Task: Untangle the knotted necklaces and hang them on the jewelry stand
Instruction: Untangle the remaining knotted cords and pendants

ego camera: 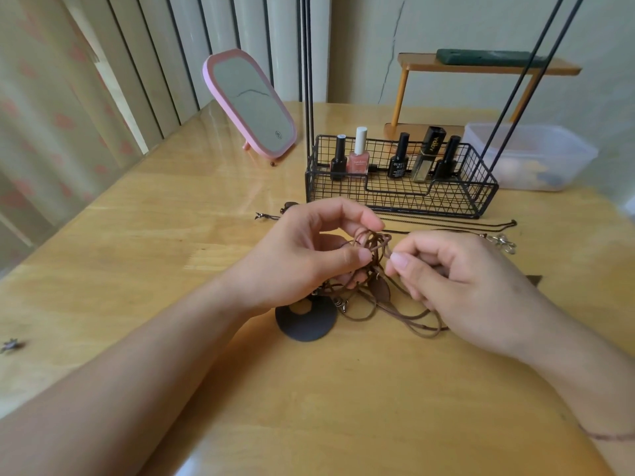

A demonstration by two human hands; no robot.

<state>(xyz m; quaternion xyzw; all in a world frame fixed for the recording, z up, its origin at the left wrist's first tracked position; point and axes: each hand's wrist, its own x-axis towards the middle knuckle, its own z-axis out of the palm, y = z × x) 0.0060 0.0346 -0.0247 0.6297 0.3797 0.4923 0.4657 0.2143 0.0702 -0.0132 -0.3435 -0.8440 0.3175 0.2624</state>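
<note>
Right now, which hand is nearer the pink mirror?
Left. The left hand sits below and slightly right of the pink mirror; the right hand is farther right, beyond the knotted cords.

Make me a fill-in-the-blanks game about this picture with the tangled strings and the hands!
1. Both hands, the left hand and the right hand, pinch the tangled ____ cords.
2. The mirror has a ____ frame.
3. The nail polish bottles stand in a black wire ____.
4. The round dark pendant lies on the ____.

Missing words: brown; pink; basket; table
</note>
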